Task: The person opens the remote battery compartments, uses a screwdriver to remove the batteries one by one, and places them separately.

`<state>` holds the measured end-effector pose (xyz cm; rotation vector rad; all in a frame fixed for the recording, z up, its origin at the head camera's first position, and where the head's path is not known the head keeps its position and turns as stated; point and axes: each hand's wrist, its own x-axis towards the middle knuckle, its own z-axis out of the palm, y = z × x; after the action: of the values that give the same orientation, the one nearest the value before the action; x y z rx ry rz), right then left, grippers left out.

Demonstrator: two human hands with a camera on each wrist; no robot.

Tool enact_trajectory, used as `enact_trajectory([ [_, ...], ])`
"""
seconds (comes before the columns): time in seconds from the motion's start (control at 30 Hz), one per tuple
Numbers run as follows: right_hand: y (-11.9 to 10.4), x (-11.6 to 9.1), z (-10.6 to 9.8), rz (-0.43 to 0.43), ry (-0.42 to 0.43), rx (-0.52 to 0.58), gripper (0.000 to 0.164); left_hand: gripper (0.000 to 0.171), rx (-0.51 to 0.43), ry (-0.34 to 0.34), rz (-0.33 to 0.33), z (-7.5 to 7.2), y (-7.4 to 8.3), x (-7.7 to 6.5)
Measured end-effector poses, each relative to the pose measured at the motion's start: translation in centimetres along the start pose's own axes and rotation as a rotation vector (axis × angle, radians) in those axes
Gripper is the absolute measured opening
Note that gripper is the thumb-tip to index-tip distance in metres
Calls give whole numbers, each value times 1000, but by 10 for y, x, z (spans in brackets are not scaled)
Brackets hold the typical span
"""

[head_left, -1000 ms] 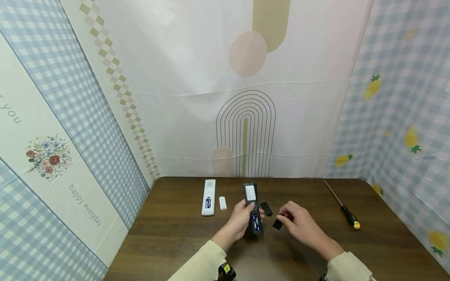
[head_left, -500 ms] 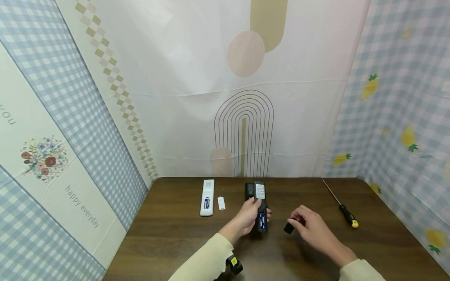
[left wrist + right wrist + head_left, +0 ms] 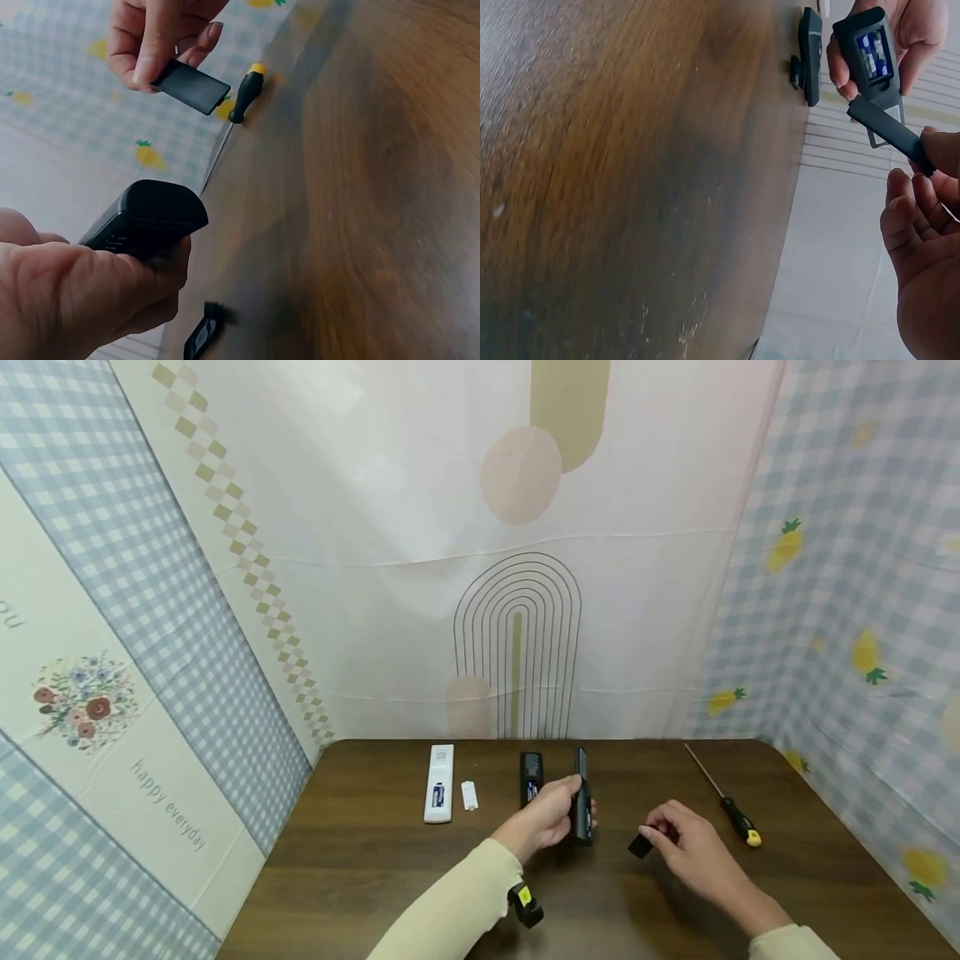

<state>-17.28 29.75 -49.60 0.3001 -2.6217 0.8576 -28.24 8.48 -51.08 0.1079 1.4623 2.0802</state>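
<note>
My left hand grips a black remote control around its middle, above the table and turned on its edge in the head view. Blue batteries show in its uncovered compartment in the right wrist view. To the right, my right hand pinches a flat black battery cover between thumb and fingers, apart from the remote. Another black remote lies on the table behind the left hand, batteries showing and its lower end hidden. Beside it in the right wrist view is a small black piece.
On the left of the wooden table lies a white remote, its battery bay uncovered, with a white battery cover next to it. A black and yellow screwdriver lies at the right. Patterned cloth hangs behind the table.
My left hand has moved right with the black remote and turned it onto its edge, so the second black remote shows behind. My right hand has moved right with the battery cover.
</note>
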Motion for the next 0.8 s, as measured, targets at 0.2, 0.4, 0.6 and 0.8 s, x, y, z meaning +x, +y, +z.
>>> enact_trajectory([
  [0.2,7,-2,-3,22,18,-16,13,60,115,67,42,18,-5,13],
  [0.4,11,1,-1,11,7,-16,12,50,214,184,60,34,-12,22],
  [0.6,11,0,-2,-5,29,-19,14,41,229,226,65,50,-22,39],
  [0.8,9,-1,-5,13,25,-24,14,41,207,227,53,66,-32,54],
])
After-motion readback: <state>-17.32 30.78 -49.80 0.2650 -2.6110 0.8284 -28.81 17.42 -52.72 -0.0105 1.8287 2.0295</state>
